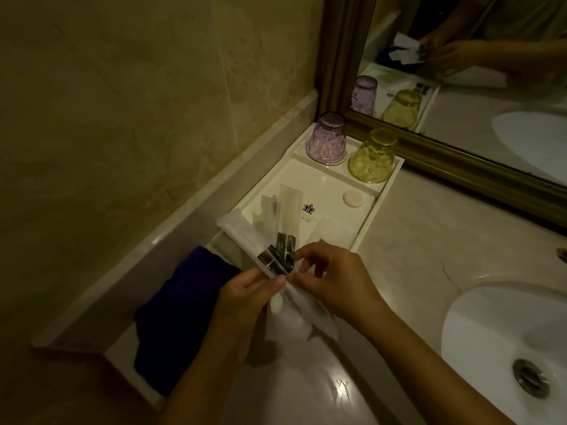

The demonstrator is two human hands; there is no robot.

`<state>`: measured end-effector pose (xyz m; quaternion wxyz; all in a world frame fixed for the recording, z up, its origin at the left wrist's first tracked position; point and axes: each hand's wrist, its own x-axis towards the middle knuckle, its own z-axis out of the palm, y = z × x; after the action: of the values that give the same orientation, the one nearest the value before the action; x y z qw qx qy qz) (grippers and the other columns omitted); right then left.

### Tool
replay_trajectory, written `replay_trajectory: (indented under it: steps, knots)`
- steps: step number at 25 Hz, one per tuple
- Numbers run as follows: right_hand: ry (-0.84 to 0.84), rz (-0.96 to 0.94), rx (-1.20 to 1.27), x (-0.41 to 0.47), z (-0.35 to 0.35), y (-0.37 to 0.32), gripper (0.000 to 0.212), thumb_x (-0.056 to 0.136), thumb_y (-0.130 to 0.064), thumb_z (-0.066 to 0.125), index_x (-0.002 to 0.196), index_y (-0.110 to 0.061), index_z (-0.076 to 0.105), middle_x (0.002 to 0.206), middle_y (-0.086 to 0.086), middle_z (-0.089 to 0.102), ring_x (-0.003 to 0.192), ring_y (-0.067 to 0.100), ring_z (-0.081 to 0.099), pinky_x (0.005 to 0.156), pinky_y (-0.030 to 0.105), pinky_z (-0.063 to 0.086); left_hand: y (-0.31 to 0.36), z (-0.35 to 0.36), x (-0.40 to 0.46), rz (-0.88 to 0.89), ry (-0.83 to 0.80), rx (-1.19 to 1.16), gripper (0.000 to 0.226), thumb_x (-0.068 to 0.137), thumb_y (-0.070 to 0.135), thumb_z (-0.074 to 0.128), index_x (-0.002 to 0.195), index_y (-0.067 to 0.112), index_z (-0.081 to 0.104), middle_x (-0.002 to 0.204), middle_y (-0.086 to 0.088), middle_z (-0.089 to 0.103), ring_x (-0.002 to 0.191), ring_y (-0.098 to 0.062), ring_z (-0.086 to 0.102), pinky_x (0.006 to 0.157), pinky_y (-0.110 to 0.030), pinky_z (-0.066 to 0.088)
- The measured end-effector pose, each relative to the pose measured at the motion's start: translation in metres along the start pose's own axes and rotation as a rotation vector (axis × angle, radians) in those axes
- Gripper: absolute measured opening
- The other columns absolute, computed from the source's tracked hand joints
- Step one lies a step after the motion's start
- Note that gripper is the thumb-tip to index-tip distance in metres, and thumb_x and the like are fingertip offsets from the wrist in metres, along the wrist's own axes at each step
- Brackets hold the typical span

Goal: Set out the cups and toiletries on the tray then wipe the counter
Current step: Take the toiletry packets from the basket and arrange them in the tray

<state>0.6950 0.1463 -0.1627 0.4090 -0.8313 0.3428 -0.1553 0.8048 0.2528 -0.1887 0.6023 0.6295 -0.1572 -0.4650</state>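
Both hands hold a bunch of wrapped packets (277,259) just above the near end of the white tray (372,210): the left hand (245,291) grips them from below and the right hand (329,279) pinches their top edge. At the tray's far end, a purple cup (327,139) and a yellow cup (372,156) stand upside down side by side by the mirror (478,87), with a round soap (352,198) nearer. A dark purple cloth (181,314) lies left of the hands; the sink (503,342) is right.

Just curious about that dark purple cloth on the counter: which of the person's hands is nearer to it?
Left. The left hand is just right of the purple cloth, close beside its edge. The right hand is farther right, past the toiletry packets both hands hold.
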Motion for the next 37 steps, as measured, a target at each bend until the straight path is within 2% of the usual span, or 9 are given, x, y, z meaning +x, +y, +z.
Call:
replay_trajectory:
  steps: [4,11,17,22,26,29,32,34,37]
  knots:
    - [-0.079,0.078,0.031,0.002,0.005,0.001,0.01,0.076,-0.03,0.071,0.083,-0.03,0.064,0.071,-0.016,0.059,0.068,0.001,0.058,0.062,0.011,0.047,0.002,-0.008,0.003,0.024,0.01,0.013,0.022,0.08,0.005,0.062,0.091,0.021,0.072,0.094,-0.003,0.075,0.089,-0.018,0.07,0.077,-0.034,0.055]
    - [-0.086,0.22,0.27,0.007,0.005,0.0,0.01,0.084,-0.02,0.064,0.075,-0.022,0.068,0.073,-0.001,0.069,0.067,0.012,0.064,0.06,0.017,0.05,0.001,-0.014,0.004,0.074,0.005,0.14,0.018,0.082,0.006,0.062,0.08,0.022,0.069,0.071,0.013,0.073,0.071,0.001,0.067,0.059,-0.01,0.05]
    - [-0.403,0.36,0.451,0.01,-0.011,-0.01,0.017,0.075,-0.008,0.07,0.069,-0.024,0.071,0.062,-0.009,0.071,0.063,0.002,0.065,0.062,0.015,0.052,-0.002,-0.028,0.004,0.048,-0.057,0.133,0.02,0.083,0.009,0.062,0.096,0.023,0.067,0.083,0.014,0.074,0.084,-0.003,0.068,0.068,-0.015,0.053]
    - [0.155,0.354,0.702,0.041,-0.023,-0.003,0.018,0.077,-0.001,0.064,0.068,-0.016,0.067,0.067,0.003,0.065,0.065,0.019,0.058,0.06,0.031,0.048,0.001,-0.041,0.006,-0.051,0.114,0.06,0.029,0.077,0.006,0.067,0.089,0.032,0.069,0.076,0.012,0.075,0.073,-0.006,0.069,0.055,-0.019,0.052]
    - [0.265,0.449,0.481,0.086,-0.003,0.013,0.012,0.076,-0.013,0.071,0.069,-0.018,0.063,0.071,0.001,0.067,0.058,0.008,0.063,0.052,0.019,0.045,0.004,-0.046,0.0,-0.027,0.147,-0.008,0.031,0.079,0.002,0.064,0.083,0.032,0.063,0.063,0.023,0.071,0.062,0.005,0.066,0.046,-0.013,0.05]
    - [0.245,0.514,0.338,0.114,0.022,0.021,0.011,0.077,-0.021,0.071,0.08,-0.013,0.064,0.083,0.006,0.066,0.073,0.019,0.063,0.067,0.032,0.053,0.006,-0.048,-0.002,-0.043,0.159,-0.037,0.03,0.078,0.005,0.064,0.084,0.034,0.064,0.07,0.018,0.073,0.072,-0.002,0.069,0.054,-0.02,0.053]
    - [0.352,0.358,-0.16,0.123,0.029,0.031,0.045,0.075,-0.04,0.069,0.11,-0.015,0.055,0.104,0.009,0.065,0.094,0.028,0.061,0.076,0.041,0.05,0.007,-0.049,-0.003,-0.044,0.164,-0.036,0.026,0.079,0.007,0.064,0.084,0.033,0.065,0.069,0.016,0.073,0.069,-0.004,0.069,0.051,-0.019,0.052]
    - [0.337,0.109,-0.452,0.122,0.024,0.041,0.07,0.074,-0.053,0.063,0.131,-0.019,0.041,0.13,0.01,0.054,0.119,0.031,0.048,0.093,0.048,0.04,0.008,-0.048,-0.003,-0.05,0.157,-0.054,0.023,0.079,0.006,0.064,0.09,0.026,0.067,0.07,0.012,0.074,0.068,-0.004,0.069,0.05,-0.018,0.052]
    - [-0.013,-0.039,-0.661,0.123,0.022,0.054,0.094,0.074,-0.077,0.036,0.146,-0.021,0.01,0.158,0.003,0.009,0.144,0.022,0.004,0.112,0.057,0.001,0.009,-0.045,-0.002,-0.062,0.146,-0.096,0.022,0.079,0.004,0.063,0.09,0.023,0.068,0.074,0.007,0.075,0.07,-0.008,0.07,0.052,-0.021,0.053]
